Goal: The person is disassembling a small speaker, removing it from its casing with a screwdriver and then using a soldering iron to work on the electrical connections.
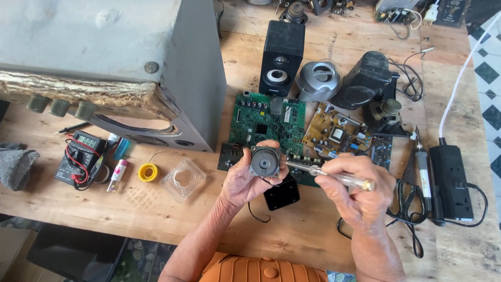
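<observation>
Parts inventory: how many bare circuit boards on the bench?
3: green board at centre, tan board to its right, a small dark board further right. More may lie under the hands or at the far edge.

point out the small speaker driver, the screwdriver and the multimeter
small speaker driver (264, 162): head view, on its round back.
screwdriver (344, 179): head view, on the clear handle.
multimeter (78, 156): head view, on its dark body.
</observation>
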